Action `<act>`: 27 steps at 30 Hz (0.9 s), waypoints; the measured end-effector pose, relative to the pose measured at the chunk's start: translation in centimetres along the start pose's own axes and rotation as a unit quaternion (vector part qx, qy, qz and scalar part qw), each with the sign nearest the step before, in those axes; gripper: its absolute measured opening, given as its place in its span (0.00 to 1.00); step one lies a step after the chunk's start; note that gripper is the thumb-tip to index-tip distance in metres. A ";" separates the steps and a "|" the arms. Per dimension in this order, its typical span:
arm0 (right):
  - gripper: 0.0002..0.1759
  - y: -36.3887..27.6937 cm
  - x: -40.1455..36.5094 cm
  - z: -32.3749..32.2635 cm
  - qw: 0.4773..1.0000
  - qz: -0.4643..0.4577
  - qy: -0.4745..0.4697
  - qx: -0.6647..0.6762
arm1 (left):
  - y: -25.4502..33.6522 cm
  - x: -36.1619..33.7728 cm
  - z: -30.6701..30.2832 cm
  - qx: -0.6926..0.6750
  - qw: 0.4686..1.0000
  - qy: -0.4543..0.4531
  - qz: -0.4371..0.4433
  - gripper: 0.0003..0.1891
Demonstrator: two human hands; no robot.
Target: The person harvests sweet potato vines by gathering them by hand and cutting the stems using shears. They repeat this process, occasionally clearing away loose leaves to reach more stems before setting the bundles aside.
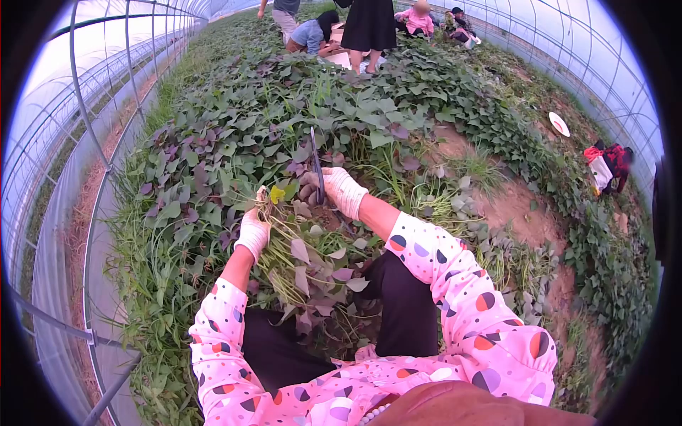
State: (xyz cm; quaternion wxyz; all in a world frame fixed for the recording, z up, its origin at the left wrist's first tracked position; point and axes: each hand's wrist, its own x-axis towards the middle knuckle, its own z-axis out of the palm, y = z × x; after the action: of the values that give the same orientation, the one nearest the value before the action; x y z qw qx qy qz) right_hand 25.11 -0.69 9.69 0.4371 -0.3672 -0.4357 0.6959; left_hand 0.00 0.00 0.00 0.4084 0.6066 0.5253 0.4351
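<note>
My left hand (pixel 253 233), in a white glove, is closed around a bundle of cut leafy vines (pixel 288 245) whose stems hang down toward my knees. A small yellow leaf (pixel 277 194) shows at the top of this bundle. To the right of it, my right hand (pixel 341 192), gloved in white with dark soiled fingers, grips dark-handled scissors (pixel 315 150). Their blades point up and away from me over the leaves. Below the scissors, a patch of brown soil (pixel 328 219) shows between the stems.
Dense green and purple vines (pixel 277 106) spread ahead. Cut stems lie near bare soil (pixel 522 213) at right. A metal tunnel frame (pixel 92 213) runs along the left. Several people crouch or stand farther back, one standing in a black skirt (pixel 368 28). A white dish (pixel 559 123) lies at right.
</note>
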 end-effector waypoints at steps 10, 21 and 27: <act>0.11 -1.1 -1.1 -0.2 0.999 0.009 0.023 -0.022 | 1.7 -0.5 1.4 -0.006 1.000 -0.006 -0.006 0.26; 0.13 -0.5 -0.8 -1.8 1.000 0.000 0.004 -0.012 | -0.2 0.2 1.4 -0.094 0.995 -0.001 0.014 0.27; 0.13 -1.1 -1.4 -1.1 0.998 0.012 0.055 -0.038 | 2.6 -0.9 1.7 -0.056 0.998 -0.020 -0.019 0.27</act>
State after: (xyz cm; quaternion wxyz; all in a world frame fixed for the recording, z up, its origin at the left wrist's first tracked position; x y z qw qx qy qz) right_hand 26.86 -1.45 10.52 0.4374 -0.4269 -0.4328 0.6627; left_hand 2.27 -1.29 1.94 0.4602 0.5812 0.5031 0.4443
